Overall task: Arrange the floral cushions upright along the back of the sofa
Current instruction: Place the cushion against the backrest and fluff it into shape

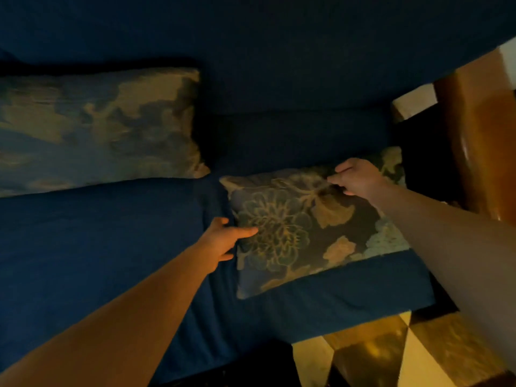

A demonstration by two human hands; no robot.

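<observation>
Dim room, blue sofa [83, 261] seen from above. One floral cushion [97, 127] at far left, leaning against the backrest, apparently upright already, though blurred. Second floral cushion [293, 227] lying flat on the seat at right, close to the seat's near edge, well short of the backrest. Long axis running roughly left to right, tilted so the right end sits farther back.

Left hand [226, 238] at the flat cushion's left edge: thumb laid on the top face, other fingers curled down at or under the side, seemingly gripping; the underside contact hidden. Right hand [357, 177] at the far edge toward the right corner, fingers closed into a pinch on the fabric there. Both hands on the same cushion, neither free.

Backrest straight beyond the cushion's far edge, with a strip of bare seat between. Likely next: raising the far edge held by the right hand and sliding the whole cushion away until it stands against the back. Wooden furniture [474, 135] just right of the sofa's end, close to the right forearm.
</observation>
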